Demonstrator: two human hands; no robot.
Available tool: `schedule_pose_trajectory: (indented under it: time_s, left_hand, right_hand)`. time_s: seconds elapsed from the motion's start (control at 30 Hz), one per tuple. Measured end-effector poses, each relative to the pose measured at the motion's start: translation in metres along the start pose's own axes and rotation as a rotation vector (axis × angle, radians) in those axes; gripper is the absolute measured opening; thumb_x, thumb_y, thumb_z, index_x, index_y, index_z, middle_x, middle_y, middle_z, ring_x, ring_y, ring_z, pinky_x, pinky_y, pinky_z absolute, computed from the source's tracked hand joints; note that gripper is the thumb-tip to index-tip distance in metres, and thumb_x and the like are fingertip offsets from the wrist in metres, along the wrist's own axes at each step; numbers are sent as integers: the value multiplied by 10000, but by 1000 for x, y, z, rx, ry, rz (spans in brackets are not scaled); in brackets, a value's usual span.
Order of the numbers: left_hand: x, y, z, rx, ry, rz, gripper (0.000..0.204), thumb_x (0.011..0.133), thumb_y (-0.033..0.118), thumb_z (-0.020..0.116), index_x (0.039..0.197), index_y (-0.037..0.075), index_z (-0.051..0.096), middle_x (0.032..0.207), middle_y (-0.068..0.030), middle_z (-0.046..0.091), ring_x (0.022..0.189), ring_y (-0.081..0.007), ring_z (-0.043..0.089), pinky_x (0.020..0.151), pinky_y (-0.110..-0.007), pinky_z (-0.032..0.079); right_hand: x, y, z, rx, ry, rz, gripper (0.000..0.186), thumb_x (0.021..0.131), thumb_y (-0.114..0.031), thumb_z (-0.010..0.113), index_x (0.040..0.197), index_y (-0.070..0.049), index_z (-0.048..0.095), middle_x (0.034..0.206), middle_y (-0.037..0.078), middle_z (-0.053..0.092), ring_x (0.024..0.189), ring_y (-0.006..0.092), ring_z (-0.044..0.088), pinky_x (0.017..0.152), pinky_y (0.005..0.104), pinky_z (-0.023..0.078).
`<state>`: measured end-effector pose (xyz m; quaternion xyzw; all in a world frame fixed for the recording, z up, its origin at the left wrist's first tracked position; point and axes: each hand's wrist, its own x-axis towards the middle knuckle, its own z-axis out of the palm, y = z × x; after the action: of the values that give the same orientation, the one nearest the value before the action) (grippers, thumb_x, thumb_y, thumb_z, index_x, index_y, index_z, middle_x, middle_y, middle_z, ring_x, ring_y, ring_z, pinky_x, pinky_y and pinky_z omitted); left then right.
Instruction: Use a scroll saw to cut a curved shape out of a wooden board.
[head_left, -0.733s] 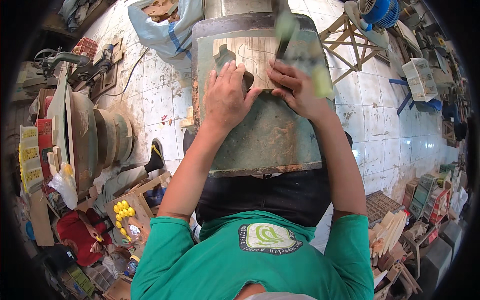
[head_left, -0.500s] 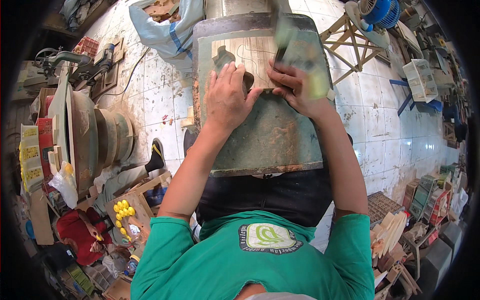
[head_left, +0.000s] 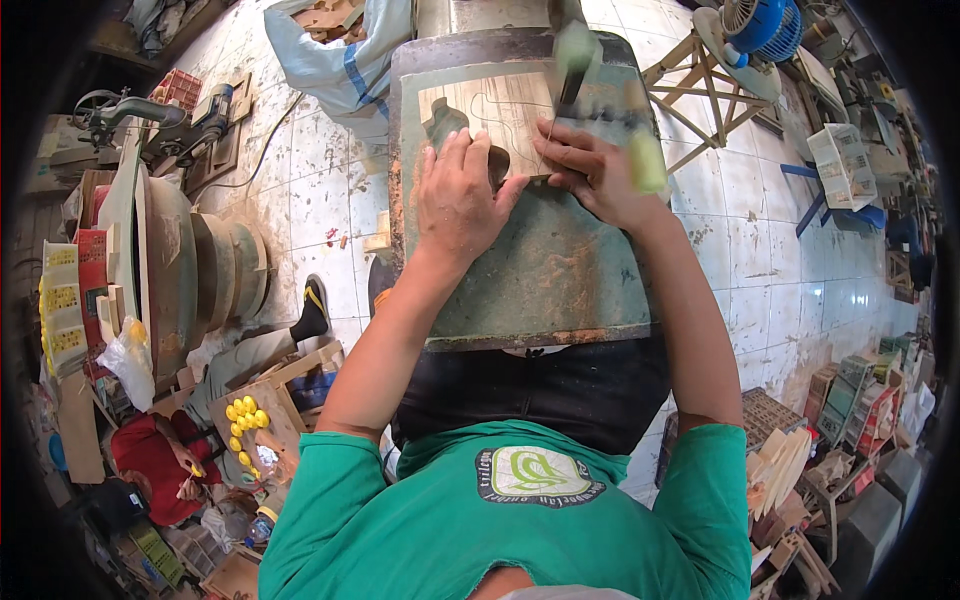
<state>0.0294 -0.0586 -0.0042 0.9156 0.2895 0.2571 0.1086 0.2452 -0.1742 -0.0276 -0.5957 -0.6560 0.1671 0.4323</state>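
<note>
A flat wooden board with a curved outline drawn on it lies on the worn green machine table. A cut-out notch opens at its left part, with a second dark gap beside my left fingers. My left hand rests on the board's near left part, fingers stretched out, thumb apart at the near edge. At the right edge, my right hand grips the board with bent fingers and thumb. Just beyond it stands a dark upright machine part, blurred and partly doubled; I cannot make out the blade.
A white sack of wood scraps stands beyond the table on the left. At right are a blue fan on a wooden stand and a white crate. A large wheeled machine and a person in red are at left.
The board has turned slightly counterclockwise on the table, its far left corner shifting left and nearer. Both hands stay on it with little movement.
</note>
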Motion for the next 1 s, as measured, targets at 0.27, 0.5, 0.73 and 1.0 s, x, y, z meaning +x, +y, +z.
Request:
schedule_pose_trajectory:
  time_s: [0.27,0.5,0.73,1.0]
  left_hand:
    - [-1,-1,2,-17,10,1,660,897,354,862,1378,-23,611,1391,-251,658,1295,-434,645,1171,-620,438]
    - [0,-6,5,-45,-8,17,690,908,391,841,1393,-33,594,1400,-273,639,1348,-433,603,1175,-633,426]
    - [2,-11,7,-50,-39,26,676,933,384,829,1415,-22,583,1452,-294,623,1377,-451,597,1198,-624,404]
    - [3,-10,5,-71,-40,10,647,941,352,834,1426,-8,604,1450,-295,641,1412,-446,583,1209,-617,408]
  right_hand:
    - [-1,6,1,-101,-42,65,596,896,100,771,1444,-123,696,1562,101,626,1316,283,687,1039,361,627]
    - [0,-1,0,-28,-3,26,553,905,26,803,1429,-126,707,1554,120,628,1290,302,702,1053,368,618]
    - [-4,-5,7,-133,28,99,497,897,20,819,1373,-102,740,1526,137,645,1263,300,712,1028,363,629]
    - [-6,-5,8,-62,60,91,511,886,33,830,1375,-76,732,1505,149,656,1267,295,705,1031,355,623]
